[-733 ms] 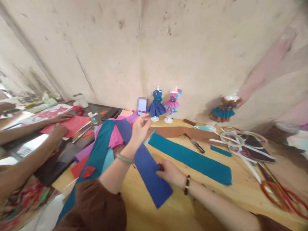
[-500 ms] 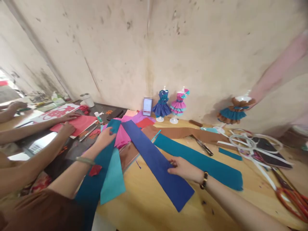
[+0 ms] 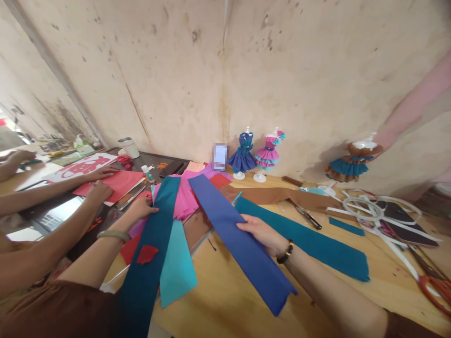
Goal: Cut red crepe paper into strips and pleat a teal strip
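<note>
My left hand [image 3: 141, 207], a green bangle on its wrist, closes on the left edge of a long dark teal paper strip [image 3: 148, 263] that runs toward me off the table edge. A small red scrap [image 3: 147, 253] lies on that strip. My right hand [image 3: 260, 232], with a bead bracelet, presses and grips the right edge of a long blue paper strip [image 3: 243, 244] lying diagonally on the wooden table [image 3: 225, 300]. A light turquoise piece [image 3: 178, 270] lies between the two strips. Pink sheets [image 3: 185, 197] fan out behind them.
A teal strip [image 3: 310, 246] and a brown strip [image 3: 282, 195] lie right of my hand, with scissors [image 3: 308, 217] between. Paper-dress mannequins [image 3: 243, 155] [image 3: 269, 154] [image 3: 348, 164] and a phone [image 3: 221, 156] stand by the wall. Another person's hands [image 3: 98, 190] rest on red paper [image 3: 114, 180] at left. White rings [image 3: 369, 206] and red-handled scissors [image 3: 435, 288] lie at right.
My left hand came down from the blue strip's far end and moved left onto the dark teal strip. The blue strip now lies flat, and my right hand has slid further along it.
</note>
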